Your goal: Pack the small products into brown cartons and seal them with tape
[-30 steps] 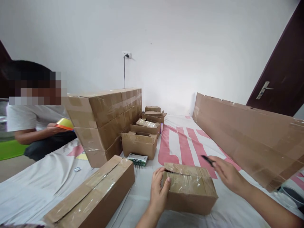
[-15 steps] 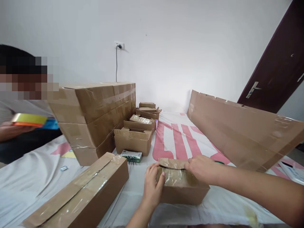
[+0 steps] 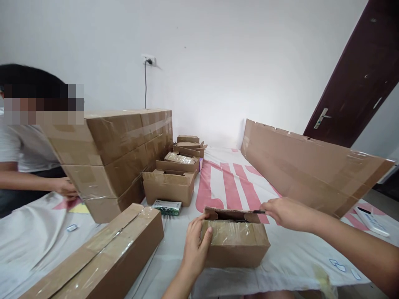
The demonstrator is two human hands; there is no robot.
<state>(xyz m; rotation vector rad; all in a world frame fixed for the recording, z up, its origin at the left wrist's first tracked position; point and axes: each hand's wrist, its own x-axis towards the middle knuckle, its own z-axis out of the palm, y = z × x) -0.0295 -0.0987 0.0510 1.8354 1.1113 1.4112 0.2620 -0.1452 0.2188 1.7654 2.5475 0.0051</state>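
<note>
In front of me sits a small cardboard box with clear tape over its top. Its far flap stands up, and a dark gap shows behind the taped part. My left hand is closed round the box's left end, thumb on the near side. At the far right corner my right hand is pinched on a thin dark blade-like piece, whose tip points left along the flap. The rest of that piece is hidden in the fingers.
A long taped carton lies to the left. Behind it stand stacked cartons, a row of opened boxes and a green-white packet. A tall cardboard panel leans on the right. Another person sits at far left.
My right hand has moved right, off the box's top, and the dark piece now shows. The far flap has risen and the gap widened. The other person has lowered their hand; the yellow and blue things are hidden.
</note>
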